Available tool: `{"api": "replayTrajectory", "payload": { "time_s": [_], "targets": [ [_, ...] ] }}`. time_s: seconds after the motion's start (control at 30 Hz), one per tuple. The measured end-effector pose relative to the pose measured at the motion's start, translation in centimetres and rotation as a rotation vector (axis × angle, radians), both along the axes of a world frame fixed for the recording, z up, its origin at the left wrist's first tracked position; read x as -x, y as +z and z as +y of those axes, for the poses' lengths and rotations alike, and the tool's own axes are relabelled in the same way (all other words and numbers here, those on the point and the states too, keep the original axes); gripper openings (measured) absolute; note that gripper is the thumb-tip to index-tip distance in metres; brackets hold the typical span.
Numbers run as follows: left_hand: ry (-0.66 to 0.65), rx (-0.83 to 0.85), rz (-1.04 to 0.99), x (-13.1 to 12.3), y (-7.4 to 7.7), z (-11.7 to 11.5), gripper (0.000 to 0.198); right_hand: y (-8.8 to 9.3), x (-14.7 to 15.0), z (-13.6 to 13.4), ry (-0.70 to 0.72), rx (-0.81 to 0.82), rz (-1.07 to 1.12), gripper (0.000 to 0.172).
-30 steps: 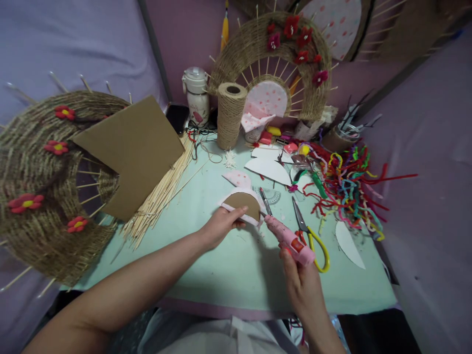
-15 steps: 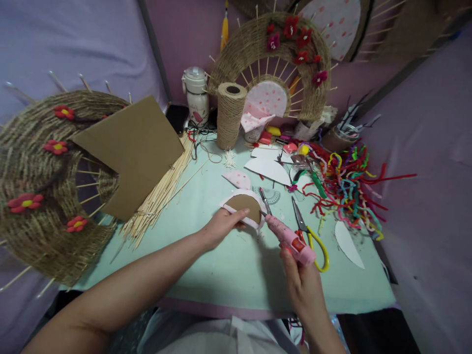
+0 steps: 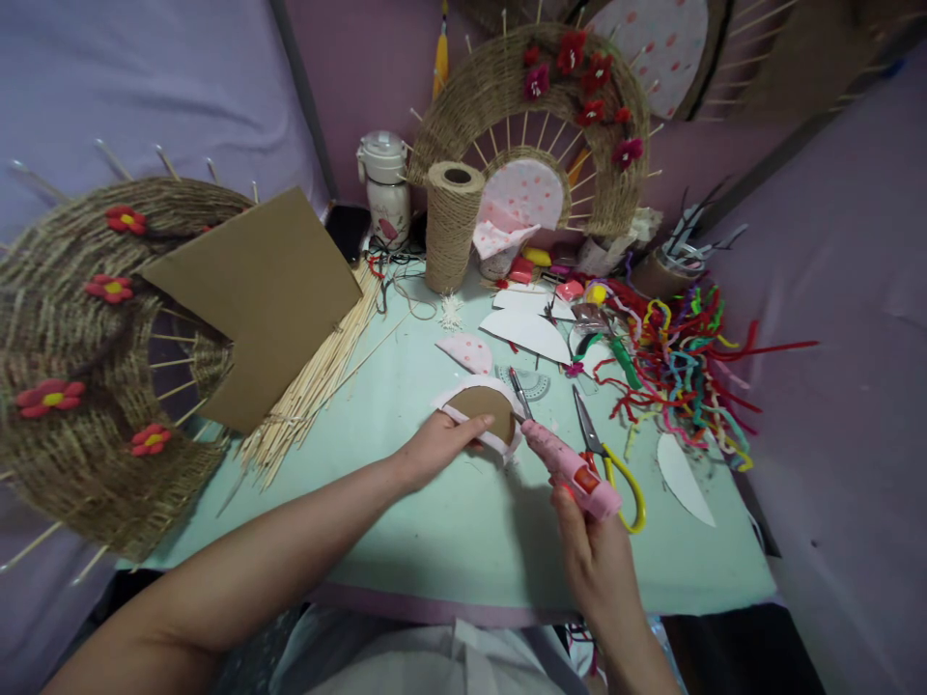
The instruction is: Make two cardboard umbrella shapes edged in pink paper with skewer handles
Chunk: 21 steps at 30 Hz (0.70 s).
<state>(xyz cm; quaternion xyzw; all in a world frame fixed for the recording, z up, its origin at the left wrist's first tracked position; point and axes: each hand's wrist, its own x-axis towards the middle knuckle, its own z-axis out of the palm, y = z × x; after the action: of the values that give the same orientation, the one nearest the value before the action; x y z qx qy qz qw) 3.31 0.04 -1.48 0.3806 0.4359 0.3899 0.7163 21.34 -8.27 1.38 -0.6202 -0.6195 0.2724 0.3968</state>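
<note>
Mint table (image 3: pixel 441 550) edges are flanked by lilac walls (image 3: pixel 840 386); cardboard (image 3: pixel 482 402) is clasped by left grip (image 3: pixel 438 448), glue gun (image 3: pixel 561 458) by right grip (image 3: pixel 595 560).

Pink glue gun (image 3: pixel 571 468) nosed up to a cardboard half-round (image 3: pixel 472 400)
Over the pale green table (image 3: pixel 435 555) I see the left hand (image 3: pixel 443 446) pinching the half-round by its straight side, the right hand (image 3: pixel 595 555) around the gun; scissors (image 3: pixel 594 436) lie beside, a twine spool (image 3: pixel 453 236) stands behind.

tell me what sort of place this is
Probably a craft workspace: the right hand holds a pink glue gun, and a twine roll and colourful pipe cleaners are on the table.
</note>
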Motion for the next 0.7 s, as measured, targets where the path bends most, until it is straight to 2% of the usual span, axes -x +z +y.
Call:
{"api": "replayTrajectory", "payload": {
  "time_s": [0.17, 0.4, 0.53, 0.7],
  "targets": [
    [-0.029, -0.039, 0.030, 0.04, 0.44, -0.12, 0.035, 0.07, -0.02, -0.09, 0.020, 0.049, -0.013, 0.038],
    [-0.031, -0.048, 0.026, -0.16, 0.28, -0.15, 0.033, -0.37, -0.30, -0.16, 0.016, 0.062, -0.026, 0.042],
    [-0.081, -0.079, 0.088, -0.11, 0.12, -0.19, 0.034, -0.59, -0.26, -0.23, 0.011, 0.069, -0.004, 0.042],
    [-0.105, -0.064, 0.116, 0.00, -0.37, -0.17, 0.033, 0.06, -0.46, -0.85, -0.086, 0.026, 0.016, 0.041]
  ]
}}
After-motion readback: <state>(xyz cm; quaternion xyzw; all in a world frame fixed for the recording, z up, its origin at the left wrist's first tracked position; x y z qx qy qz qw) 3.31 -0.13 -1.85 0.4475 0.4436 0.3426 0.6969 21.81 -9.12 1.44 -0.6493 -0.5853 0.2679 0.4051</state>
